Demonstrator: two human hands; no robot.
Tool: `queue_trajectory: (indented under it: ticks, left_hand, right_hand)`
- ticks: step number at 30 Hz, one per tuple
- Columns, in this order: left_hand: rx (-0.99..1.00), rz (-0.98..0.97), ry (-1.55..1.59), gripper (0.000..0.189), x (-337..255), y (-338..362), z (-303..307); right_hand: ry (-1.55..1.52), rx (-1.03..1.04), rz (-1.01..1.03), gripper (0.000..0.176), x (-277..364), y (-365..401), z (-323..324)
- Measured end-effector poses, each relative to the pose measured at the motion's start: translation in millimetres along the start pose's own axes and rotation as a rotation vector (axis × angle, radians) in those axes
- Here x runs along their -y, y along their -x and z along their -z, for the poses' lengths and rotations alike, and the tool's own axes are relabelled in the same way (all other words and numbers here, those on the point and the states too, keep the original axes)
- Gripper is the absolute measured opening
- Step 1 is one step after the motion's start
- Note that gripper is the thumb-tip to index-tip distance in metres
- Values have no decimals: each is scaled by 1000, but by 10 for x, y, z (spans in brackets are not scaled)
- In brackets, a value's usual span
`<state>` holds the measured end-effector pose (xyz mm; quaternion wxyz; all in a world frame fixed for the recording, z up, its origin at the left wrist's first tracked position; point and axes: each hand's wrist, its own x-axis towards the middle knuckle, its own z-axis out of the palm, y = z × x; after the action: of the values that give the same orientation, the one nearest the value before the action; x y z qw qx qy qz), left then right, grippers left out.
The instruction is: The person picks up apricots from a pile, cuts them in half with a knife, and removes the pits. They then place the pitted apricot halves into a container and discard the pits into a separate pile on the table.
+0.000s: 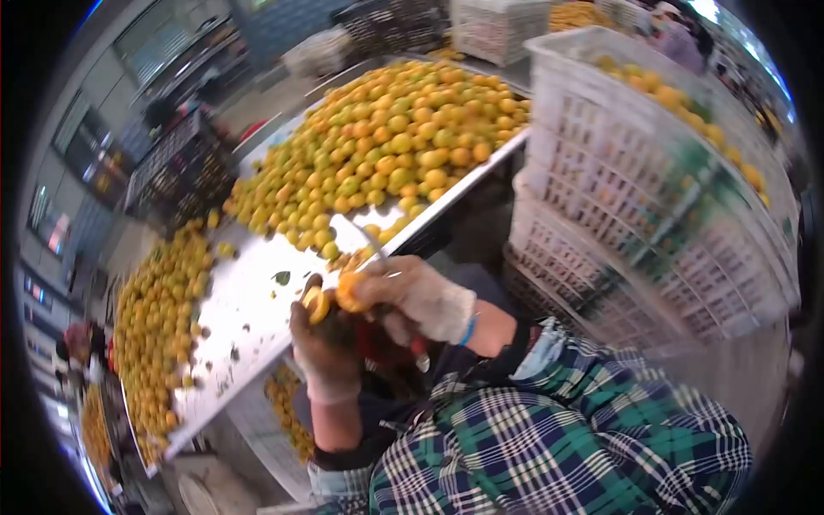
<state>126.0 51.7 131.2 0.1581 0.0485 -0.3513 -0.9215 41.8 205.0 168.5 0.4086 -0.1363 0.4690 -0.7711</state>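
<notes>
My left hand [330,352], in a dirty pale glove, is closed around a cut orange fruit [318,305] whose flesh shows. Close beside it, my right hand [414,296], also in a pale glove, grips an orange fruit piece [350,293] at its fingertips. A thin tool [419,347] with a reddish part sticks out below the right hand; its full shape is unclear. Both hands are over the near edge of a white sorting table [249,300]. A large heap of yellow-orange fruit [386,137] lies on the table beyond them.
Stacked white crates [592,163] of fruit stand at the right. A second fruit heap [163,335] covers the table's left part. Black crates [184,172] stand behind it. Below the table is a crate with fruit [287,412]. A person [81,348] is at the far left.
</notes>
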Motion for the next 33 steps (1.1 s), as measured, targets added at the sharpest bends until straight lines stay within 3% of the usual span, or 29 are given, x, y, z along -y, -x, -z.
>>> queue_trajectory:
  ticks: [1, 3, 5, 6, 10, 14, 17, 21, 24, 27, 32, 33]
  left_hand:
    - [109, -10, 152, 43, 6, -33, 124]
    - [-40, -149, -50, 42, 60, -93, 171]
    - [-56, -117, 135, 42, 39, -73, 117]
    - [-76, -116, 163, 43, 44, -82, 131]
    - [-130, -138, 144, 43, 87, -117, 244]
    - [-230, -94, 23, 45, 31, -67, 321]
    - [-283, -38, -125, 52, -81, 41, 298]
    - [-337, -13, -379, 63, -102, 122, 131]
    - [-228, -73, -632, 67, -35, 158, 181]
    - [-136, -46, -837, 83, -3, 150, 181]
    - [-152, 94, -861, 84, 21, 196, 102]
    - [-192, 93, -917, 84, -23, 246, -58]
  right_hand:
    - [4, -4, 18, 17, -39, -10, -16]
    - [67, -39, 47, 18, -36, 8, -117]
    - [206, -111, 132, 21, -85, 15, -257]
    - [289, -56, 274, 25, -309, -137, -196]
    - [556, -33, 484, 28, -556, -205, -229]
    - [713, 165, 482, 29, -555, -170, -272]
    - [358, 231, 310, 24, -406, -138, -348]
    - [82, 33, 298, 25, 101, -22, -398]
    - [-104, 36, 463, 32, 221, -81, -469]
    - [-81, 0, 535, 35, 235, -51, -537]
    - [156, -38, 719, 33, 156, -41, -531]
    - [77, -7, 705, 30, 138, -43, -538]
